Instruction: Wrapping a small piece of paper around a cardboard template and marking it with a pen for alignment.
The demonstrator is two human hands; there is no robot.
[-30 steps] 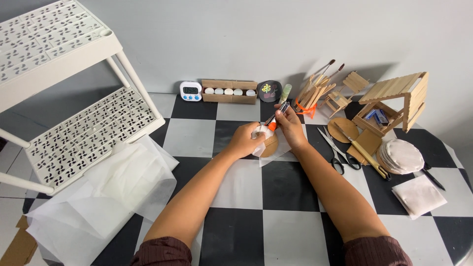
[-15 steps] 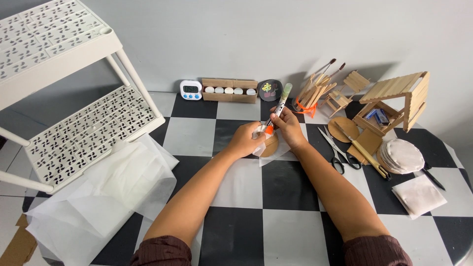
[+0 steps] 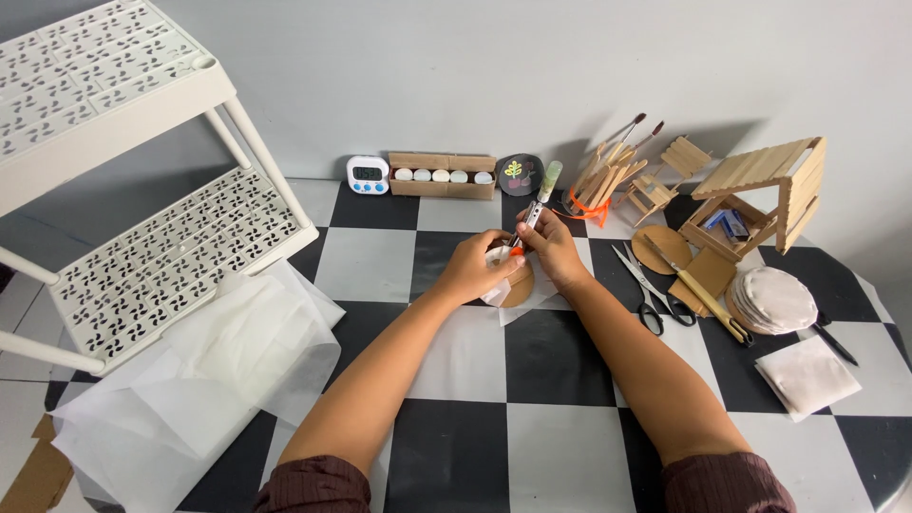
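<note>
My right hand (image 3: 551, 249) grips a slim glue tube (image 3: 539, 201) with an orange tip, tilted so the tip points down toward a small round cardboard disc (image 3: 519, 290). My left hand (image 3: 478, 269) rests on the disc and on a piece of translucent white paper (image 3: 518, 302) under it, fingers pressing near the tube's tip. Both hands meet over a black square of the checkered tabletop (image 3: 560, 437).
Scissors (image 3: 649, 290) and a craft knife (image 3: 703, 296) lie to the right, beside cardboard discs (image 3: 662, 249), stacked white pads (image 3: 774, 299) and a stick house (image 3: 760, 190). A timer (image 3: 368, 175), paint box (image 3: 443, 176) and brushes (image 3: 608, 171) line the back. White rack (image 3: 123, 218) and paper sheets (image 3: 199, 380) sit left.
The glue tube has tilted more upright and its tip has come down closer to the disc between my fingers. My arms have hardly shifted.
</note>
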